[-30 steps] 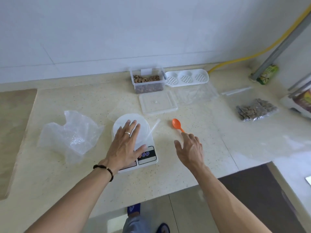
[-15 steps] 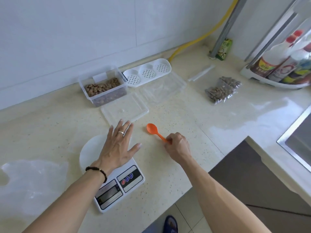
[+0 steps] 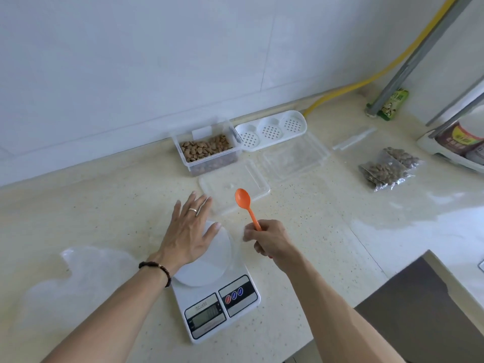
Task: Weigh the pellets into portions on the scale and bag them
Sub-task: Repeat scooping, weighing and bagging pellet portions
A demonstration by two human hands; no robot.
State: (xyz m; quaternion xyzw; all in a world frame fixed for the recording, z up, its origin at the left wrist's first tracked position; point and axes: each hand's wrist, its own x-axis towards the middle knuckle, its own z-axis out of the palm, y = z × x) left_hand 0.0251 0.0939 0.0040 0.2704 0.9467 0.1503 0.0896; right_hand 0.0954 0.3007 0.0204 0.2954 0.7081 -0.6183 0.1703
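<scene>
Gripping an orange spoon (image 3: 244,203), right hand (image 3: 269,238) beside white scale (image 3: 217,297).

Spoon (image 3: 243,199): orange. Scale (image 3: 225,305): white, red and blue buttons. Pellets (image 3: 205,148): brown. Surface (image 3: 104,205): cream, speckled. Hose (image 3: 366,79): yellow.

You get bright, even daylight; glare whitens the bench (image 3: 408,218) on your right, shadows stay faint, and wide-angle distortion bends the picture's edges.
</scene>
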